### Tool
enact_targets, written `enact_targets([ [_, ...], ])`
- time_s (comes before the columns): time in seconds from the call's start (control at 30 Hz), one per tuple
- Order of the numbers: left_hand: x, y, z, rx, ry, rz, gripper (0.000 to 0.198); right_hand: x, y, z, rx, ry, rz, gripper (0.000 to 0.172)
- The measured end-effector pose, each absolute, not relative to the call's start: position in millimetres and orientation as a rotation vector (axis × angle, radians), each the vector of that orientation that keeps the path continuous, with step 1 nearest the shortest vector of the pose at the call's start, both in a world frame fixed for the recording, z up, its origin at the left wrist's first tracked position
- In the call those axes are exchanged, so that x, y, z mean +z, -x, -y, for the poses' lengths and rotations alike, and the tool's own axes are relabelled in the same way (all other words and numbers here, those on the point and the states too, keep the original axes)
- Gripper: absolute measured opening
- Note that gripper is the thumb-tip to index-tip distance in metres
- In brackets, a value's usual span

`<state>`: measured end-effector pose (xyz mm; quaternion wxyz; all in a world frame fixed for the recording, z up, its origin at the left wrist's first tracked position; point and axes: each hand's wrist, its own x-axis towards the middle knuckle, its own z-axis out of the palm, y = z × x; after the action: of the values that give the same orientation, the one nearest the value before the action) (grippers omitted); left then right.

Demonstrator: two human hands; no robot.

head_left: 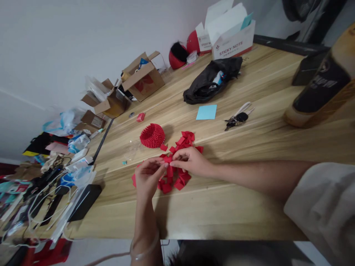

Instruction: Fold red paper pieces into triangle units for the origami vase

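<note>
Between the fingertips of my left hand [149, 173] and my right hand [191, 160] is a small red folded paper piece [168, 159]. Both hands pinch it from opposite sides, just above the table. Under and around them lies a loose heap of red paper pieces [181, 180], some folded, partly hidden by my hands. Just beyond the heap sits a round red bowl shape [152, 135] built from many pointed folded paper units, its hollow side tilted up.
A blue paper square [206, 112], keys [235, 120] and a black plastic bag [205, 87] lie farther back. A large bottle [318, 85] stands at right. Open cardboard boxes [146, 83] and a sticky note box [233, 40] line the wall. Cables and clutter [52, 192] fill the left.
</note>
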<state>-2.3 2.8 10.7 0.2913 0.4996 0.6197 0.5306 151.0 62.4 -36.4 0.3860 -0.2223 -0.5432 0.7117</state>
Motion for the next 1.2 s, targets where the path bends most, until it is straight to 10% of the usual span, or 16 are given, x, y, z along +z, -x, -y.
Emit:
enact_targets([
  [1.2,9.9,0.3,-1.5,1.317,-1.334,-1.707,0.015,-36.1,-153.3,-64.0,1.742,0.551,1.474,0.019],
])
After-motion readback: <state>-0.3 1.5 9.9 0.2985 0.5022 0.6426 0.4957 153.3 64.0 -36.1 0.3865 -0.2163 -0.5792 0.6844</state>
